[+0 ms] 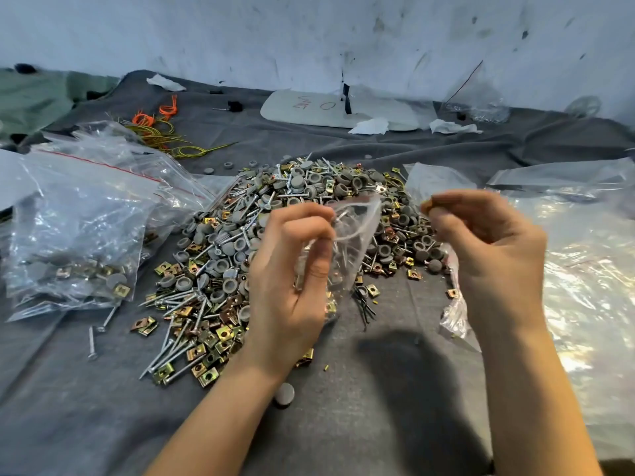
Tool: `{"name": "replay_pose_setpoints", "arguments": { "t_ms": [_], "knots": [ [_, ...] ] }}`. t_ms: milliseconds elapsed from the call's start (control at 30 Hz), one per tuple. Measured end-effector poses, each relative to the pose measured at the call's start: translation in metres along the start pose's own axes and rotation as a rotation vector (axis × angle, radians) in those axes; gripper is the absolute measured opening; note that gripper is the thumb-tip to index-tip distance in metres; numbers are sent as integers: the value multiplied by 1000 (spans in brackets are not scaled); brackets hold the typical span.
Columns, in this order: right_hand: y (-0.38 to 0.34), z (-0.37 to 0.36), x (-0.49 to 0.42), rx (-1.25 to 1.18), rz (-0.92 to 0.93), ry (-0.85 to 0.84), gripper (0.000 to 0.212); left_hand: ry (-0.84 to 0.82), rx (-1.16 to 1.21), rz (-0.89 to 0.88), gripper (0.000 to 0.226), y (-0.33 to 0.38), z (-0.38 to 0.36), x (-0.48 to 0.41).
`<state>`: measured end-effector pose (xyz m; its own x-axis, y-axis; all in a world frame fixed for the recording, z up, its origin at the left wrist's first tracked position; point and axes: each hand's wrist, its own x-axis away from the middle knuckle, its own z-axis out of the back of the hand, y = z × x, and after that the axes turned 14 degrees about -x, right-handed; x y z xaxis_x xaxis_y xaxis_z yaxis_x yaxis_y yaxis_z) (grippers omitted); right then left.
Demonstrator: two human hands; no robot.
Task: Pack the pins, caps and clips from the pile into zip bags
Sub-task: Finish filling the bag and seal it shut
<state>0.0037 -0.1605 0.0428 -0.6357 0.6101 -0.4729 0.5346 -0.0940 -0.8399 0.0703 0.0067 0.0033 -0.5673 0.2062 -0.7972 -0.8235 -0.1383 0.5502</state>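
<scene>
A big pile [275, 242] of silver pins, grey round caps and brass clips lies in the middle of the grey cloth. My left hand [292, 273] holds a small clear zip bag [347, 242] upright above the pile, mouth open at the top, with pins and other parts inside. My right hand [488, 249] is raised to the right of the bag's mouth, fingers pinched on a small brass clip [427, 206]. Filled zip bags [79, 235] lie heaped at the left.
A stack of empty clear bags [567, 269] lies at the right. One loose grey cap [284, 395] sits near my left forearm. Orange and yellow wire ties [161, 128], a grey board [336, 109] and paper scraps lie at the back by the wall.
</scene>
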Motion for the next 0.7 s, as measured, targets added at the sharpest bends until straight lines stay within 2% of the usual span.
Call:
{"name": "replay_pose_setpoints", "arguments": {
  "t_ms": [67,133,233,333,400,467,567,633,700],
  "knots": [
    [-19,-15,6,-35,170,-116,21,-42,-8,-54,6,2,0,1],
    [-31,-27,12,77,287,-220,19,-64,-12,-106,7,4,-1,2],
    [-34,-34,17,309,327,-337,14,-57,-6,-128,12,4,-1,1],
    [-31,-31,16,267,262,-337,10,-49,-9,-112,7,1,1,2],
    [-29,-26,12,146,218,-220,10,-24,-14,-70,7,-1,2,1],
    [-20,-17,6,138,189,-85,13,22,-14,4,9,-4,4,-1],
    [10,2,-1,344,-71,0,18,74,-20,92,18,-6,7,-5],
    [31,14,-1,603,-280,-56,16,92,-12,128,21,-7,8,-6],
    [42,21,0,807,-377,-105,17,110,-11,154,23,-7,8,-7]
  ]
}}
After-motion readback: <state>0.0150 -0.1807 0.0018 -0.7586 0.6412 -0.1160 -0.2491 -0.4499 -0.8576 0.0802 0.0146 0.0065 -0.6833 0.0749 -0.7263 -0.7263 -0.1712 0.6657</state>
